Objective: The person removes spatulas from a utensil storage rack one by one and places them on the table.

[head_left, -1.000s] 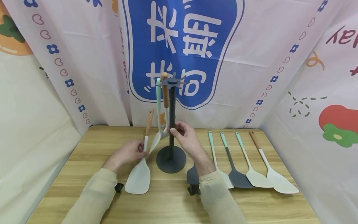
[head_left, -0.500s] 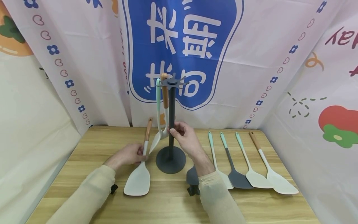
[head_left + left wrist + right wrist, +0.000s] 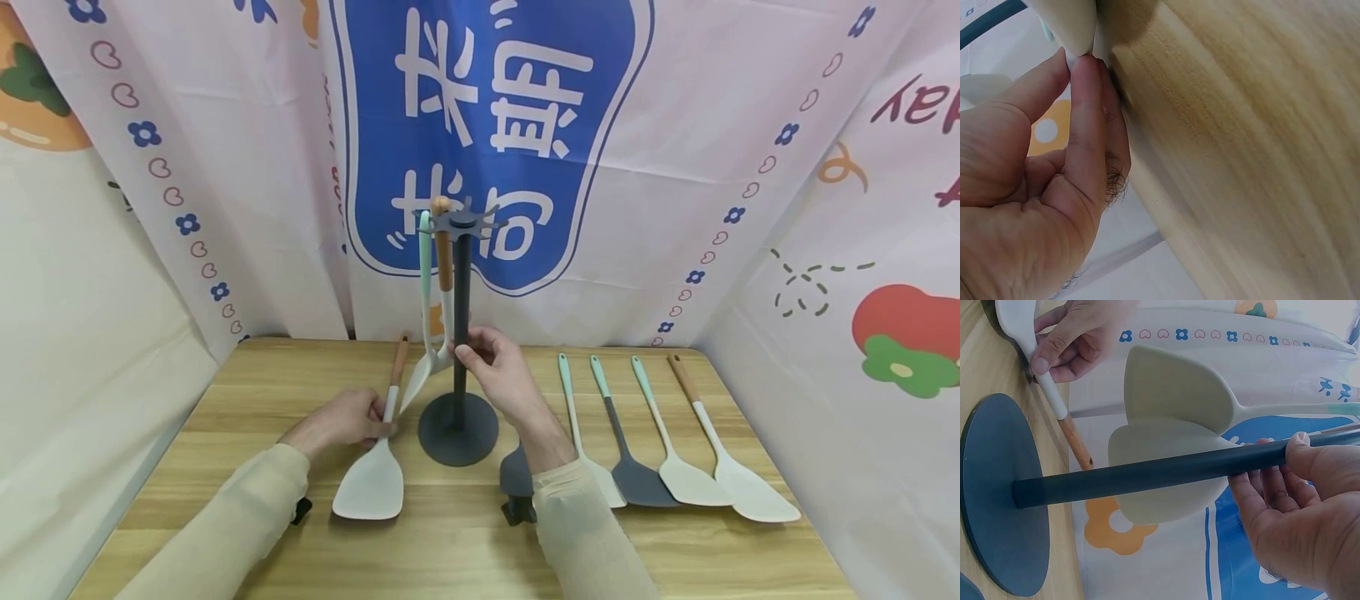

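With thumb and fingers, my left hand point(image 3: 348, 418) pinches the white neck of a wooden-handled spatula point(image 3: 369, 485), its broad blade pointing toward me close over the table. In the left wrist view the thumb and fingertips point(image 3: 1087, 65) meet at that neck. My right hand point(image 3: 501, 371) holds the pole of a dark utensil stand point(image 3: 459, 442), thumb in front and fingers behind, as the right wrist view shows. From the stand's left hooks hang a mint-handled spatula point(image 3: 425, 287) and a wooden-handled utensil point(image 3: 444, 258), with pale heads overlapping in the right wrist view.
On the wooden table point(image 3: 247, 417), several spatulas lie in a row at right, including a dark one point(image 3: 637, 483) and a white wooden-handled one point(image 3: 753, 492). Another dark blade point(image 3: 516, 473) is partly hidden by my right forearm. A printed cloth point(image 3: 637, 208) hangs behind the table.
The left hand has lowered the spatula's handle end toward the table, while the blade has barely shifted. The right hand and the stand have stayed in place.
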The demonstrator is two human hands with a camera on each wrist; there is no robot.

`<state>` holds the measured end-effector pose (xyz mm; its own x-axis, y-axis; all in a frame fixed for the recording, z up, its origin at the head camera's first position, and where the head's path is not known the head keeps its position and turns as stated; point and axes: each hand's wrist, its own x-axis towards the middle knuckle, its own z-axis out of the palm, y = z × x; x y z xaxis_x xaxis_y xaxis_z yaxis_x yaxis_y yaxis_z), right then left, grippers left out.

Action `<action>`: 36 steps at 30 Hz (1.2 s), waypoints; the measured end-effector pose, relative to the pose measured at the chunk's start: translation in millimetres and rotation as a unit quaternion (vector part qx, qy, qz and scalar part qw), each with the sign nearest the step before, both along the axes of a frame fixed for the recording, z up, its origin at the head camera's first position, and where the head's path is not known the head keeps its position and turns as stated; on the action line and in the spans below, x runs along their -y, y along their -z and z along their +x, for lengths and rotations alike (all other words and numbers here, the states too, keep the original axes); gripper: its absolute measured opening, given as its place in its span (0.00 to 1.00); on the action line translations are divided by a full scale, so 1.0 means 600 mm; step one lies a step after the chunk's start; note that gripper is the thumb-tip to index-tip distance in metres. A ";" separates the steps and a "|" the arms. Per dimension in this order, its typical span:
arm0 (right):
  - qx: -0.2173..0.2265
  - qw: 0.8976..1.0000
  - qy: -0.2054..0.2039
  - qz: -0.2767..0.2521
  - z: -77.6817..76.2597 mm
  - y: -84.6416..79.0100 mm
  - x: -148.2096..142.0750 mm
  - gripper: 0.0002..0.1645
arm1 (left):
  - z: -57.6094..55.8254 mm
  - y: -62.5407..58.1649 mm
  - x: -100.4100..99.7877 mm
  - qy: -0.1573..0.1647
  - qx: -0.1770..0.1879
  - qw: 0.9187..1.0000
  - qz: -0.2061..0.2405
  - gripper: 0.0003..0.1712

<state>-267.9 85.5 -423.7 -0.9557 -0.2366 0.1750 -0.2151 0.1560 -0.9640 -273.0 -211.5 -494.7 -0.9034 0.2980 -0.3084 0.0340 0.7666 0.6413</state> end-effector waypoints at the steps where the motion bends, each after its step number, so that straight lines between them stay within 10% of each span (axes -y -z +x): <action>1: -0.001 1.000 0.000 0.000 0.000 0.000 0.000 0.16 | 0.000 0.001 0.000 -0.001 0.001 1.000 0.000 0.15; 21: 0.001 1.000 -0.002 0.002 0.001 0.002 0.000 0.16 | 0.005 -0.016 0.008 0.007 0.004 1.000 0.014 0.15; 36: 0.002 1.000 0.002 0.004 0.000 0.001 0.000 0.16 | 0.006 -0.102 -0.012 0.011 -0.144 0.989 0.032 0.23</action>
<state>-268.0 85.5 -424.3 -0.9576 -0.2337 0.1686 -0.2098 0.1642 -0.9639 -269.4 -204.5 -433.4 -0.9443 0.3284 -0.0189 0.2383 0.7225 0.6490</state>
